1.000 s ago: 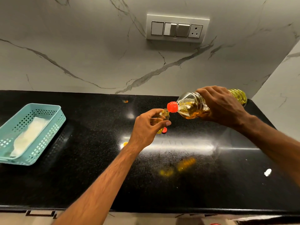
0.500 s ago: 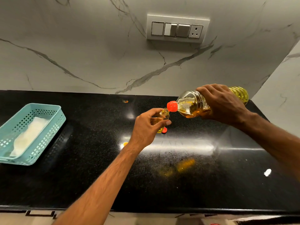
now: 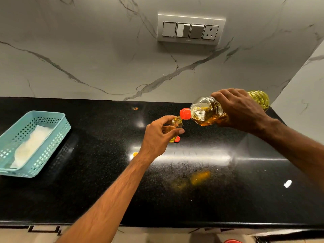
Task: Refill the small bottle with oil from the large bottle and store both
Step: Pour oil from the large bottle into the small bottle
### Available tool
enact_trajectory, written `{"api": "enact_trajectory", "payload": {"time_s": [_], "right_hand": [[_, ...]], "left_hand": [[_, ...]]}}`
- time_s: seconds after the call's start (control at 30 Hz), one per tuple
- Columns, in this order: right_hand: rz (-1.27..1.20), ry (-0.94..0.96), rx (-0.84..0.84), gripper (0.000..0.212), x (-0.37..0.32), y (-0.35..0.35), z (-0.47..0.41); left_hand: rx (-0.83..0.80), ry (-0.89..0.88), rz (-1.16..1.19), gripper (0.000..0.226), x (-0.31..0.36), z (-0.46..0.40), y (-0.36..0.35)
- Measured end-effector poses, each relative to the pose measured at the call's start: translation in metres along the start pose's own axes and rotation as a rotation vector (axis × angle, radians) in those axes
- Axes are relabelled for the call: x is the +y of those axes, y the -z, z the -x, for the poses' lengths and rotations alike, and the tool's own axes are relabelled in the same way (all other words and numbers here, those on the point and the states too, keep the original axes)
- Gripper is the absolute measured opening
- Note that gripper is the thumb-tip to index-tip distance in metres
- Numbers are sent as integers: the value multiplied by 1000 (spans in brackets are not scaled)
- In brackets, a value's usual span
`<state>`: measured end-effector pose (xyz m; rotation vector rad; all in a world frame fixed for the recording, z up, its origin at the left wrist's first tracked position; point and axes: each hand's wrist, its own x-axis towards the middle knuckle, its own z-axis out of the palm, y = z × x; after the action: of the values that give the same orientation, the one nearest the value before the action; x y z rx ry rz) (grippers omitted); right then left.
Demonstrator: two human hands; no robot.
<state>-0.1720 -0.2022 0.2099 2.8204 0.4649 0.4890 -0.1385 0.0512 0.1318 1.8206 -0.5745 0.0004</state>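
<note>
A person tips a big oil bottle toward a small one over a black counter.

The right hand (image 3: pixel 240 109) is wrapped around the big bottle (image 3: pixel 208 113), which lies almost flat with its red spout (image 3: pixel 185 113) just beside the small bottle's open mouth. The left hand (image 3: pixel 157 135) pinches the small bottle (image 3: pixel 177 122) between thumb and fingers, holding it upright above the counter (image 3: pixel 98 190). A red cap (image 3: pixel 177 139) lies under it. A blue basket (image 3: pixel 33 142) sits far left.
</note>
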Motion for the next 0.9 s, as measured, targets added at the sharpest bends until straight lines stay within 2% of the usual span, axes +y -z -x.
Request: {"api": "enact_trajectory", "payload": {"time_s": [0.9], "right_hand": [[54, 18, -50, 91, -5, 14, 0]], "left_hand": [[-5, 12, 26, 42, -2, 7, -2]]}}
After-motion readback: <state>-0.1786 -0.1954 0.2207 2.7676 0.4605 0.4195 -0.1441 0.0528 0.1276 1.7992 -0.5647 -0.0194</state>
